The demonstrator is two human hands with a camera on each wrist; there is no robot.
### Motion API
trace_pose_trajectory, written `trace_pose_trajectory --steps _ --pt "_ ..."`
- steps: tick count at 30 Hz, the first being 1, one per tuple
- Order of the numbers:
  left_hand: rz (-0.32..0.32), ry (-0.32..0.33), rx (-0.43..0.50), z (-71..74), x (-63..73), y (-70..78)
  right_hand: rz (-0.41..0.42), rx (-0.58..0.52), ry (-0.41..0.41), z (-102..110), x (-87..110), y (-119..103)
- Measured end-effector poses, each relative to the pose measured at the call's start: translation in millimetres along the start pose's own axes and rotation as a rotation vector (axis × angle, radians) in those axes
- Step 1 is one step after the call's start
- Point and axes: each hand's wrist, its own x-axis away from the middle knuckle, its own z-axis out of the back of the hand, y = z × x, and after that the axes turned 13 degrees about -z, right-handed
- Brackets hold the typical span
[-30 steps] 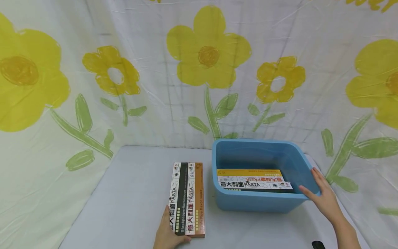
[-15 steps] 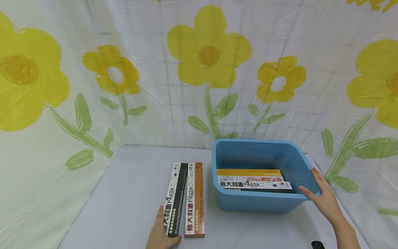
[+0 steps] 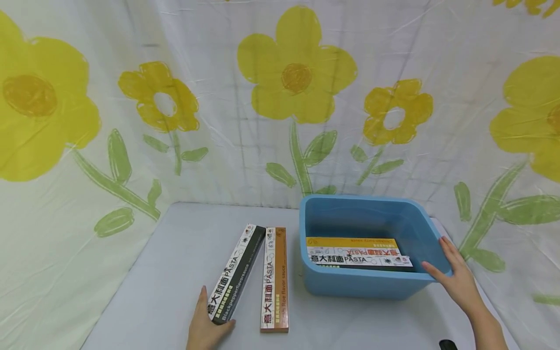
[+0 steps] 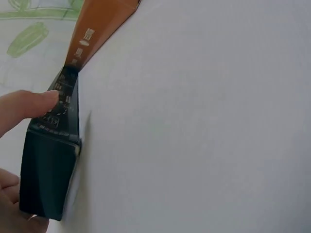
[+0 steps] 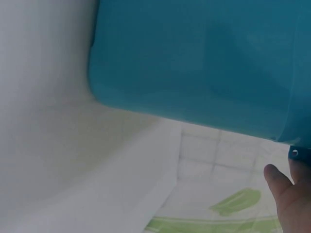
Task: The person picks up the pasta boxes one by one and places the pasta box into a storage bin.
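Note:
My left hand (image 3: 209,324) grips the near end of a black-and-white pasta box (image 3: 238,272), labelled Blackpepper flavor sauce. In the left wrist view, the dark box end (image 4: 48,170) sits between the hand's digits. A second pasta box (image 3: 274,279), white and orange-brown, lies just right of it; their far ends nearly meet. My right hand (image 3: 457,282) holds the near right corner of a blue plastic bin (image 3: 358,284), thumb over the front rim and fingers along the right side. Seen from the right wrist, the bin's outer wall (image 5: 194,63) fills the top.
Inside the bin lie a yellow-and-white pasta box (image 3: 350,242) and a black-and-white one (image 3: 358,260). A small black object (image 3: 447,344) shows at the front edge of the view. A flower-printed curtain (image 3: 227,165) hangs behind the white table (image 3: 166,272).
My left hand has pulled the near end of the black-pepper box leftward, so the box now slants away from the orange-brown one. The right hand and bin have stayed put.

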Motion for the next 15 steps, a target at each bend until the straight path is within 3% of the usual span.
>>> trace_pose_trajectory --steps 7,15 --pt "0.077 0.076 0.004 -4.8 -5.4 9.6 0.000 -0.005 0.008 0 0.7 1" --pt "0.059 0.087 -0.041 -6.0 -13.8 8.1 -0.007 -0.008 0.010 0 0.6 0"
